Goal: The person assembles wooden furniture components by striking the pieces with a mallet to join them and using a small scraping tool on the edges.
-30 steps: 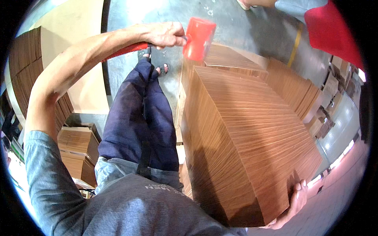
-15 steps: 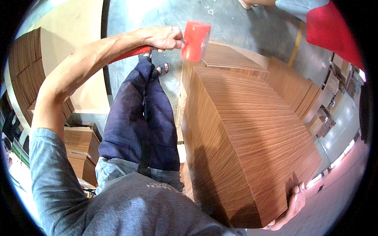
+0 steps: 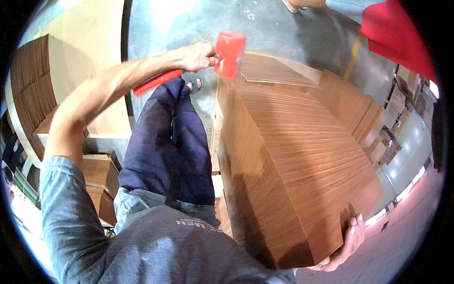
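My left hand (image 3: 198, 57) is closed round the red handle of a mallet (image 3: 230, 56), just below its head. The mallet head is up in the air at the far end of a tall stack of brown wood-grain boards (image 3: 302, 156), and the handle runs back under my left forearm. At the stack's near right corner, my right hand (image 3: 347, 244) grips the board edges, its fingertips on one side and the thumb lower down. Most of the right palm is hidden behind the stack.
More wood-grain stacks (image 3: 276, 71) stand beyond and right (image 3: 352, 106) of this one. Left are a pale board surface (image 3: 90, 66), brown sheets (image 3: 33, 78) and low stacks (image 3: 97, 170). A person in red (image 3: 397, 38) is at the far right.
The mallet has dropped slightly nearer to me, and my left forearm has lowered with it. My right hand stays at the stack's corner. The person in red has shifted slightly left.
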A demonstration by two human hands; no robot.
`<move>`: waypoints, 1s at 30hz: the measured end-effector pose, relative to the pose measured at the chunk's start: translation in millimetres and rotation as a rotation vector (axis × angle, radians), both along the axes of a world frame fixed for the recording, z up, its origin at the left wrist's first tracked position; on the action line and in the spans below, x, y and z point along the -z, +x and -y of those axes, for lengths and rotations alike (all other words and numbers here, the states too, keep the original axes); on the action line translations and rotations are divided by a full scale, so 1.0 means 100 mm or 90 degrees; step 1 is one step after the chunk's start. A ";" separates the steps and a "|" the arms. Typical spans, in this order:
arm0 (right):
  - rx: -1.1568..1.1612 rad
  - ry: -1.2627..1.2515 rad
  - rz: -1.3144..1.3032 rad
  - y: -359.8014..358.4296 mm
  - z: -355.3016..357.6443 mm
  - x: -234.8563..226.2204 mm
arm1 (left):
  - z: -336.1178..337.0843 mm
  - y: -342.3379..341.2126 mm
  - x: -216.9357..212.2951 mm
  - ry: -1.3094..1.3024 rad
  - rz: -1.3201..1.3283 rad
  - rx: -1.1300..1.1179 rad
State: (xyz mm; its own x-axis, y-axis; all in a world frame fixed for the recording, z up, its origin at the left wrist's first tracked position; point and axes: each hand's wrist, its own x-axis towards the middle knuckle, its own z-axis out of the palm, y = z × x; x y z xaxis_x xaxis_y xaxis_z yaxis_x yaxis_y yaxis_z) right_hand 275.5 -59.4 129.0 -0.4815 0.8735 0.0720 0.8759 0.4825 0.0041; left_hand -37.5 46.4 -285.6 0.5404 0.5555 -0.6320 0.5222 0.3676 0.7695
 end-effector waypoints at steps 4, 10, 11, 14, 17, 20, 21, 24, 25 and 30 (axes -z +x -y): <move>-0.009 -0.012 -0.005 0.00 0.06 0.00 | 0.48 0.20 -0.33 -0.180 0.021 -0.477; 0.030 -0.034 -0.053 0.01 0.09 0.01 | 1.36 0.10 -0.57 -0.321 0.108 -0.716; 0.065 -0.032 -0.064 -0.07 0.10 0.04 | 1.45 0.11 -0.70 -0.342 0.129 -0.728; 0.090 -0.051 -0.057 -0.17 0.00 -0.03 | 1.72 0.11 -1.03 -0.417 0.142 -0.742; 0.119 -0.040 -0.088 -0.30 -0.02 -0.03 | 1.81 0.18 -1.45 -0.457 0.160 -0.783; 0.131 -0.058 -0.097 -0.34 -0.06 -0.04 | 1.84 0.15 -1.62 -0.545 0.200 -0.810; 0.125 -0.059 -0.113 -0.34 -0.07 -0.02 | 1.88 0.14 -1.65 -0.543 0.201 -0.807; 0.102 -0.057 -0.121 -0.29 -0.10 0.00 | 1.84 0.15 -1.76 -0.547 0.189 -0.775; 0.102 -0.054 -0.124 -0.30 -0.11 -0.01 | 1.81 0.15 -1.78 -0.548 0.179 -0.766; 0.060 -0.072 -0.128 -0.19 -0.14 0.00 | 1.70 0.06 -1.82 -0.513 0.168 -0.737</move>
State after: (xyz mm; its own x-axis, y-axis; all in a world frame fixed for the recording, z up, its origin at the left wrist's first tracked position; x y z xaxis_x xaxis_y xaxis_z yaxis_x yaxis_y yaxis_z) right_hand 256.3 -45.5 129.3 -0.3840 0.9216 0.0569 0.8945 0.3866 -0.2245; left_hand -31.6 -123.8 -104.0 0.1888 0.3015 -0.9346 -0.4903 0.8535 0.1763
